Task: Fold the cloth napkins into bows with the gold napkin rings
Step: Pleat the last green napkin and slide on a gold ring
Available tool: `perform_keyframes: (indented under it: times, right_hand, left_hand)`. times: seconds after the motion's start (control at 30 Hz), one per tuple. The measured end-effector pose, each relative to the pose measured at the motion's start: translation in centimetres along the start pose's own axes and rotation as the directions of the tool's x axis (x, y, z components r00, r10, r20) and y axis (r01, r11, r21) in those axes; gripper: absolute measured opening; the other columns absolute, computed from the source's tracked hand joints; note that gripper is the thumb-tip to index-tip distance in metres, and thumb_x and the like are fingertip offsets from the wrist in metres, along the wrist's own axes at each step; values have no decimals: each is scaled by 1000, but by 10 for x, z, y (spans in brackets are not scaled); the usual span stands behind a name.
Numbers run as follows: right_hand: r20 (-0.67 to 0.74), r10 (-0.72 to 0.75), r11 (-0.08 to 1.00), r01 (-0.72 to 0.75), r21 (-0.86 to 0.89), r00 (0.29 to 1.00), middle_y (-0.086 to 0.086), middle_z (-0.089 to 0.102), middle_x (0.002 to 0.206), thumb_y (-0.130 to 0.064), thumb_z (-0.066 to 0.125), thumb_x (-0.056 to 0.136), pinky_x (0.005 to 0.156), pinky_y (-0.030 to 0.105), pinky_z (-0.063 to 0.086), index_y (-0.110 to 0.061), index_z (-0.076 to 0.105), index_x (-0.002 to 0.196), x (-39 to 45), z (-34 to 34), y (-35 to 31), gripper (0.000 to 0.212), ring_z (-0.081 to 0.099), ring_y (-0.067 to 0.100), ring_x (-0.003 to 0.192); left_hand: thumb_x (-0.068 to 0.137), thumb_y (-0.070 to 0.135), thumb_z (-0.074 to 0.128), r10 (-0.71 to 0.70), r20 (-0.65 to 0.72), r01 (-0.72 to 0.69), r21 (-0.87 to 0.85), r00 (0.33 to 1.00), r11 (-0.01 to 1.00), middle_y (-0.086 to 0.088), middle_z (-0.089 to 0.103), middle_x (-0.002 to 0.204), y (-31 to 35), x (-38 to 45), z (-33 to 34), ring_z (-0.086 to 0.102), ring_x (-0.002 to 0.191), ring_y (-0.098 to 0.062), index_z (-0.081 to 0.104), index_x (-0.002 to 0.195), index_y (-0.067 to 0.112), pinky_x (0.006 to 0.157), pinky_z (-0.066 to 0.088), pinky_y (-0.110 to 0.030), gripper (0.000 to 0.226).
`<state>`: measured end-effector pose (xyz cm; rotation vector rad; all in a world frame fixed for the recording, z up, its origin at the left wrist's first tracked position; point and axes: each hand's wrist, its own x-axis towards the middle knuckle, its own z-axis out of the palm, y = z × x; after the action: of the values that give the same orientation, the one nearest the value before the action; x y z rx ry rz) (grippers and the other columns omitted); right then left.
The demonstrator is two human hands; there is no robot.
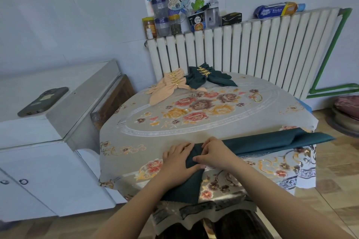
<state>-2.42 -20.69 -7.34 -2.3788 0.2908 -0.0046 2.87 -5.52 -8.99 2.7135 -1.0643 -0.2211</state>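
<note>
The teal napkin (252, 144) lies along the near edge of the table (124, 137), one end hanging over the front and the other running off to the right, where its folded layers show at the table's corner. Both hands work at its middle. The left hand (179, 158) lies with fingers fairly straight, pressing the cloth down at the fold; this seems meant to pin the fabric so a pleat holds. Just to its right, touching the same spot, the right hand (214, 154) has its fingers curled and appears to pinch a gathered ridge of cloth, likely forming the centre of a bow.

Across the table, on the far side, a finished peach napkin bow (167, 87) and a finished teal napkin bow (209, 77) lie side by side, overlapping, both with gold rings on them. A spare gold napkin ring (256, 97) waits alone to the right, well apart from the hands, presumably for this napkin.

The table wears a glossy floral cover. At the left a white cabinet (38, 151) carries a phone (43, 101). Behind the table stands a white radiator (252, 48) against a tiled wall, with jars and boxes along its top.
</note>
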Motion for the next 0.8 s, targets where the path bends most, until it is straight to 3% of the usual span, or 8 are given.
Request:
perform_keyframes:
  times: [0.07,0.13,0.2,0.33,0.5,0.57,0.7,0.8]
  right_hand:
    - [51,33,999,-35,26,998,7,56,105,-30,72,78,79,31,49,-3,74,80,1,-3,-4,27,59,17,97]
    - [120,59,996,-65,53,991,10,59,82,-22,68,79,68,32,45,-3,68,65,0,-7,-5,23,60,23,81]
    - [143,72,994,-82,70,987,6,47,62,-19,63,81,61,29,38,-9,55,53,1,-12,-3,30,50,21,68]
    - [57,33,995,-38,88,998,2,62,78,-21,63,82,67,24,44,-8,66,83,2,-26,10,14,56,15,74]
    - [16,-48,998,47,39,999,-5,63,84,-19,69,77,69,18,47,-20,61,80,-1,-26,19,8,61,15,83]
    - [16,-76,996,77,-55,997,-8,57,86,-22,68,80,67,15,43,-20,59,83,-6,-27,16,10,58,13,83]
    - [-27,-35,884,19,-466,999,2,58,100,-40,60,86,79,29,48,-15,64,87,-19,-29,13,26,56,19,92]
    - [-18,-22,886,11,-463,1000,4,59,101,-44,58,87,78,29,45,-12,67,84,-24,-33,20,33,55,19,94]
  left_hand:
    - [91,56,44,4,70,1,-72,998,997,10,13,156,-3,1,-6,10,141,-15,15,149,31,112,9,-36,70]
    - [94,45,47,19,151,9,-183,988,983,12,11,157,-8,4,-15,8,143,-13,17,149,33,115,7,-37,63]
    - [97,39,43,55,180,-17,-206,982,978,13,10,157,-14,5,-20,8,144,-11,18,149,33,118,7,-39,58]
    - [99,43,34,142,126,-121,-158,982,980,14,4,157,-14,3,-17,3,144,-5,11,150,30,119,7,-39,57]
    - [102,40,21,177,68,-174,-43,982,984,15,-7,156,5,-3,0,-10,142,0,0,150,29,116,-5,-28,54]
    - [102,41,19,167,55,-168,16,984,986,14,-7,157,6,-2,5,-12,142,0,0,150,29,115,-5,-28,53]
    - [102,42,17,151,80,-154,29,985,988,15,-6,157,4,-1,7,-12,142,-1,1,150,31,116,-6,-28,52]
    - [102,42,17,148,58,-150,47,987,988,13,-2,158,5,3,8,-12,142,-1,6,151,29,117,-10,-31,52]
